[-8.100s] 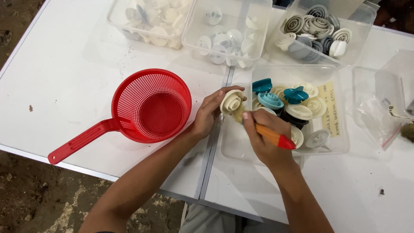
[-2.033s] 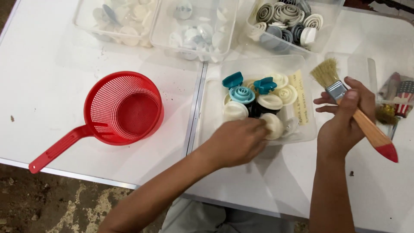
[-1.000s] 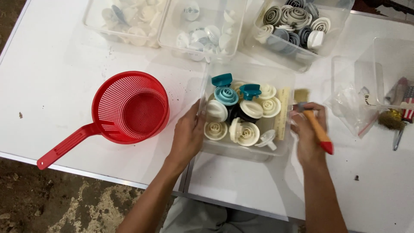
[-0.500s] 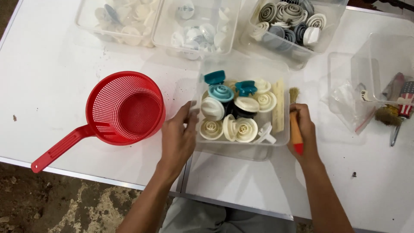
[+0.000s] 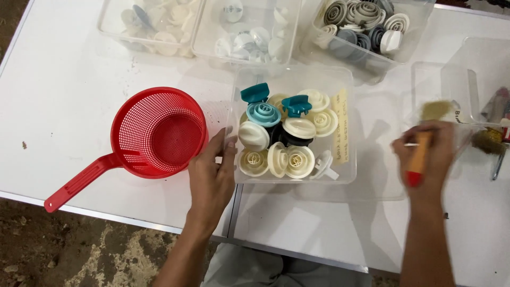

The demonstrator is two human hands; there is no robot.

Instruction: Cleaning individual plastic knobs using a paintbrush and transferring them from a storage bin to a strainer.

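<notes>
A clear plastic bin [image 5: 348, 170] in the middle of the white table [image 5: 58, 90] holds several round spiral plastic parts [image 5: 287, 135], cream, white, teal and dark. My left hand [image 5: 212, 178] rests flat against the bin's left wall, fingers apart. My right hand [image 5: 427, 154] is off to the right of the bin, blurred, and grips a paintbrush [image 5: 422, 143] with an orange-and-red handle and tan bristles pointing away from me.
A red long-handled strainer [image 5: 154, 133] sits left of the bin. Three clear bins of similar parts [image 5: 366, 26] line the far edge. Empty clear containers [image 5: 478, 69] and small tools [image 5: 494, 138] lie at the right. The near table edge runs below my wrists.
My right hand has moved away from the bin's right wall, out to the right, with the paintbrush. My left hand stays against the bin's left side.
</notes>
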